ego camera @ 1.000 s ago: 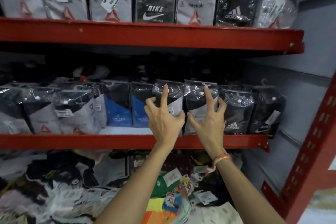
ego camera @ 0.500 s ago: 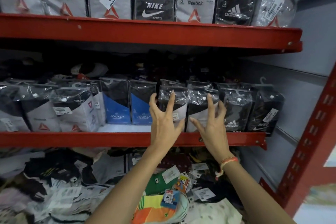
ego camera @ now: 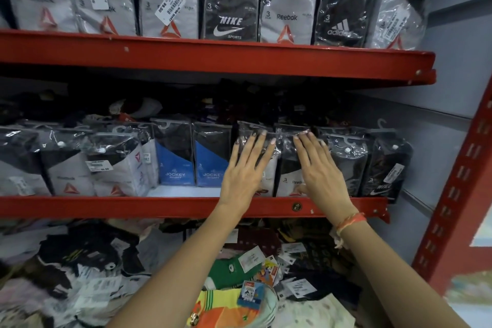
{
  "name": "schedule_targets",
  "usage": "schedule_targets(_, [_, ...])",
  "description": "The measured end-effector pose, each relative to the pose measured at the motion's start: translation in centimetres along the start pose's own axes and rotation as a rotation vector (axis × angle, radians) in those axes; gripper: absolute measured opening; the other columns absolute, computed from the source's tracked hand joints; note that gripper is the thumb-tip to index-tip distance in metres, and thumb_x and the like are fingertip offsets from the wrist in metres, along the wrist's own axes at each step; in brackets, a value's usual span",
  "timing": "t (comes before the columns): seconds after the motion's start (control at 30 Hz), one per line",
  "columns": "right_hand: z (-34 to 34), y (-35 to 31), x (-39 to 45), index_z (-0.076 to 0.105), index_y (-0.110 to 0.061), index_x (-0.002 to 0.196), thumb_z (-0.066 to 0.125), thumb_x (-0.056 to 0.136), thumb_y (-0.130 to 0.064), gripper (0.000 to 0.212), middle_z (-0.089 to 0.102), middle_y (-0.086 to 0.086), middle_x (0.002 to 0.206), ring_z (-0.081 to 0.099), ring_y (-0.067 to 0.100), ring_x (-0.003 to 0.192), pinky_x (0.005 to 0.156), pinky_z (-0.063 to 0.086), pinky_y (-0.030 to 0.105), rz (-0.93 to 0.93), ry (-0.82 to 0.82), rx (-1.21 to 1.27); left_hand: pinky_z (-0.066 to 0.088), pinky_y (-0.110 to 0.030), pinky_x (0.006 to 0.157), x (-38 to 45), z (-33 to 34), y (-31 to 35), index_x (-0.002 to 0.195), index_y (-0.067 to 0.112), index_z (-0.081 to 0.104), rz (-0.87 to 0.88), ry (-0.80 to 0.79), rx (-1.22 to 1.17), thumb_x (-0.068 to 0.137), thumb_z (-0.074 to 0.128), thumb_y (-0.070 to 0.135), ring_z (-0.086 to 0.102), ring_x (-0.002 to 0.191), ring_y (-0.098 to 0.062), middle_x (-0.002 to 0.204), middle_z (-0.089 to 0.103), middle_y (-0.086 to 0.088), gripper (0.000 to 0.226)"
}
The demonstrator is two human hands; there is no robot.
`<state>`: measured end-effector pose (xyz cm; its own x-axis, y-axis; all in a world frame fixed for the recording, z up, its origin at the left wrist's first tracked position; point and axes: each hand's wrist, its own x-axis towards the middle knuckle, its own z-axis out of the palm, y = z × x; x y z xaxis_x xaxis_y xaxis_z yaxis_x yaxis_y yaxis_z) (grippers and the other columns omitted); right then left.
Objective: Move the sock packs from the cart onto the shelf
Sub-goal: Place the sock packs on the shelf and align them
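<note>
Two clear-wrapped sock packs stand side by side on the middle red shelf (ego camera: pixel 170 206). My left hand (ego camera: pixel 246 169) lies flat against the front of the left pack (ego camera: pixel 269 176), fingers spread and pointing up. My right hand (ego camera: pixel 320 170) rests the same way on the right pack (ego camera: pixel 288 168), a black and white one. Neither hand grips anything. Two blue Jockey packs (ego camera: pixel 174 160) stand just left of my hands; a black Nike pack (ego camera: pixel 383 168) is at the row's right end.
The upper red shelf (ego camera: pixel 213 57) carries a full row of Reebok, Nike and Adidas packs. Below the middle shelf lies a loose heap of socks and tags (ego camera: pixel 239 274). A red upright post (ego camera: pixel 458 194) and a grey wall close the right side.
Both hands went from curled fingers around the two packs' tops to flat palms against their fronts. The packs now stand further back, in line with the row.
</note>
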<state>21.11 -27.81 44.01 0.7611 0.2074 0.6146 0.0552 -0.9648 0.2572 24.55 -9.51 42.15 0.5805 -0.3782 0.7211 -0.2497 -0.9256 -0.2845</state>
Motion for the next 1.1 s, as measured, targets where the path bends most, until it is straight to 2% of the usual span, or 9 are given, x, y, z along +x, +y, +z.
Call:
schedule_targets(0.2, [0.1, -0.7, -1.7, -0.001, 0.000, 0.151, 0.061, 0.089, -0.016, 0.089, 0.001, 0.019, 0.161, 0.001, 0.032, 0.148, 0.120, 0.020, 0.047, -0.013, 0.022, -0.066, 0.018, -0.046, 0.118, -1.6, -0.6, 0.0, 0.150, 0.013, -0.002, 0.038, -0.024, 0.083, 0.083, 0.061, 0.049, 0.005, 0.146, -0.022, 0.160, 0.002, -0.005, 0.098])
schedule_targets(0.3, [-0.2, -2.1, -3.2, 0.008, 0.001, 0.150, 0.052, 0.092, -0.015, 0.075, 0.006, 0.019, 0.160, 0.006, 0.031, 0.148, 0.119, 0.024, 0.048, -0.008, 0.059, -0.004, 0.010, -0.049, 0.118, -3.4, -1.7, -0.6, 0.150, 0.013, 0.001, 0.085, 0.007, 0.061, 0.093, 0.044, 0.047, 0.005, 0.146, -0.021, 0.160, 0.004, -0.004, 0.080])
schedule_targets(0.4, [-1.1, -4.4, -5.0, 0.016, 0.001, 0.150, 0.057, 0.089, -0.021, 0.077, 0.012, 0.018, 0.160, 0.010, 0.030, 0.148, 0.118, 0.026, 0.049, -0.018, 0.058, 0.081, 0.008, -0.050, 0.119, -5.7, -3.1, -1.6, 0.150, 0.014, 0.007, 0.083, -0.001, -0.004, 0.097, 0.032, 0.044, 0.006, 0.146, -0.020, 0.160, 0.008, -0.005, 0.066])
schedule_targets(0.57, [-2.1, -10.1, -8.7, 0.024, -0.001, 0.148, 0.059, 0.089, -0.031, 0.075, 0.021, 0.017, 0.158, 0.015, 0.029, 0.147, 0.117, 0.027, 0.048, -0.034, 0.055, 0.255, 0.024, -0.050, 0.115, -12.1, -4.5, -3.9, 0.146, 0.012, 0.029, 0.028, -0.048, -0.076, 0.098, 0.035, 0.041, 0.027, 0.142, -0.023, 0.154, 0.030, -0.008, 0.056])
schedule_targets(0.8, [-1.9, -18.3, -14.4, 0.038, -0.003, 0.143, 0.061, 0.089, -0.034, 0.066, 0.039, 0.013, 0.150, 0.028, 0.028, 0.144, 0.115, 0.032, 0.048, -0.034, 0.008, 0.422, 0.034, -0.047, 0.110, -22.1, -6.0, -6.3, 0.130, 0.010, 0.054, -0.083, -0.134, -0.178, 0.095, 0.035, 0.036, 0.048, 0.129, -0.023, 0.135, 0.056, -0.007, 0.047])
schedule_targets(0.93, [-1.2, -22.6, -18.1, 0.044, -0.004, 0.137, 0.061, 0.088, -0.036, 0.061, 0.051, 0.015, 0.138, 0.044, 0.032, 0.132, 0.108, 0.040, 0.048, -0.063, -0.078, 0.503, 0.042, -0.046, 0.104, -28.4, -6.7, -7.7, 0.123, 0.009, 0.058, -0.127, -0.199, -0.209, 0.096, 0.032, 0.036, 0.053, 0.123, -0.024, 0.126, 0.062, -0.007, 0.046])
schedule_targets(1.1, [0.2, -28.0, -21.9, 0.046, -0.004, 0.134, 0.060, 0.087, -0.034, 0.057, 0.054, 0.015, 0.130, 0.048, 0.033, 0.123, 0.105, 0.043, 0.045, -0.079, -0.272, 0.621, 0.042, -0.041, 0.104, -36.1, -6.5, -8.9, 0.122, 0.010, 0.057, -0.210, -0.328, -0.221, 0.096, 0.036, 0.035, 0.054, 0.119, -0.024, 0.123, 0.062, -0.007, 0.042])
